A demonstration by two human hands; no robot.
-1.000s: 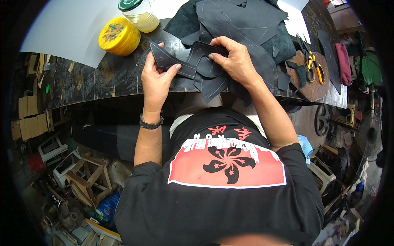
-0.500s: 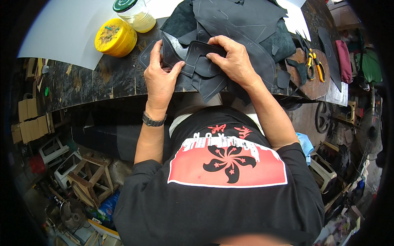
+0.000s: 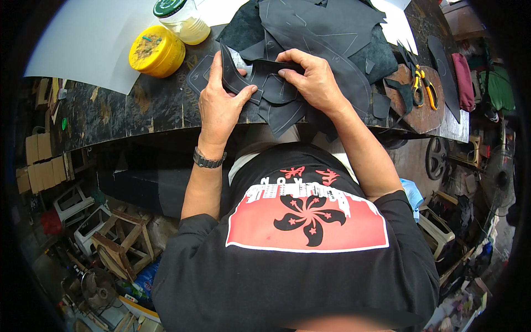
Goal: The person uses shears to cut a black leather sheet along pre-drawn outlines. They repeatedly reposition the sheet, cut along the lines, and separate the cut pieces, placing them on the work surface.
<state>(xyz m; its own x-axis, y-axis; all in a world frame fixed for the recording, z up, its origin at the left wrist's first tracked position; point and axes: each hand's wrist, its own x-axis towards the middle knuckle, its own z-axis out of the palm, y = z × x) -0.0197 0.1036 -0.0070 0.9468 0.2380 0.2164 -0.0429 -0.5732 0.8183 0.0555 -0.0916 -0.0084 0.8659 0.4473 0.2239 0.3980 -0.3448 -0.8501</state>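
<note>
So the person had both hands busy at the near edge of a scuffed black table [image 3: 149,116]. The left hand [image 3: 222,99] was pinching a black, leather-looking flap [image 3: 232,80], thumb on the near side and fingers around the back, with one fingertip poking out behind it. That flap was tilted up off the table and had pale lines running along its edges. The right hand [image 3: 310,77] had thumb and index finger closed on a second black section [image 3: 268,71], just to the right of the flap. The two met or overlapped between the hands, but honestly I couldn't tell whether they were joined. The last fingers of the right hand were tucked out of sight. Under and beyond all that sat a messy heap of bigger black sheets [image 3: 337,41] with pale marks on them, and one pointy scrap [image 3: 282,117] stuck out toward the person's lap. Off to the left there was a yellow tub [image 3: 168,58] with a grubby top, right beside a clear jar [image 3: 193,30] with a green lid, and a large white sheet [image 3: 83,47] was next to those. Over on the right, some scissors [image 3: 417,91] with yellow-and-black handles lay on a worn wooden board [image 3: 431,120].
</note>
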